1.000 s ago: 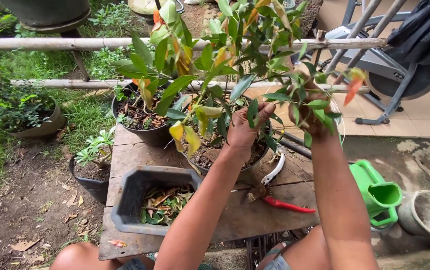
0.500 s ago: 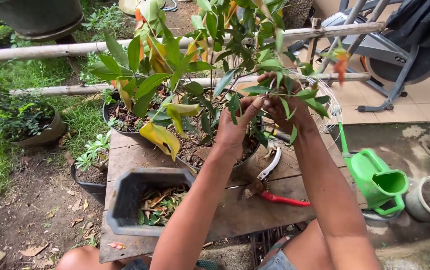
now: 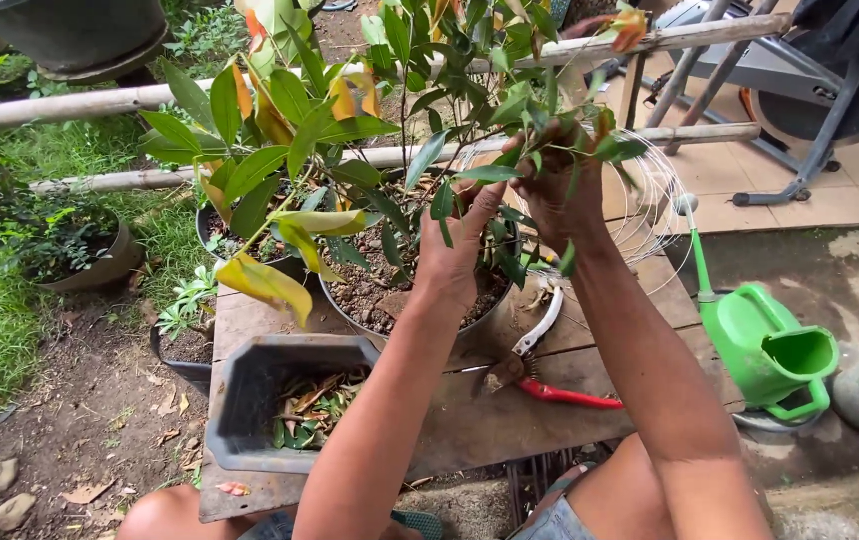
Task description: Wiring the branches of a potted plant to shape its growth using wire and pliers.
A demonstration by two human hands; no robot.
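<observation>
A leafy plant [image 3: 420, 110] with green and yellow leaves grows in a dark round pot [image 3: 490, 318] of brown soil on a wooden table [image 3: 470, 420]. My left hand [image 3: 460, 245] reaches into the foliage over the soil, fingers around thin stems. Higher and to the right, my right hand [image 3: 555, 180] is closed on a small branch among the leaves. A loop of thin wire [image 3: 655, 195] curves beside that hand. Pruning shears [image 3: 540, 370] with red and white handles lie on the table below the pot.
A grey rectangular planter [image 3: 250, 395] with cut leaves sits at the table's front left. A second potted plant [image 3: 240, 225] stands behind it. A green watering can [image 3: 765, 345] is on the ground at right, bamboo poles [image 3: 100, 100] and a metal stand [image 3: 800, 110] behind.
Both hands have risen higher into the plant's branches, and the view has shifted so the pot and table sit lower and more central.
</observation>
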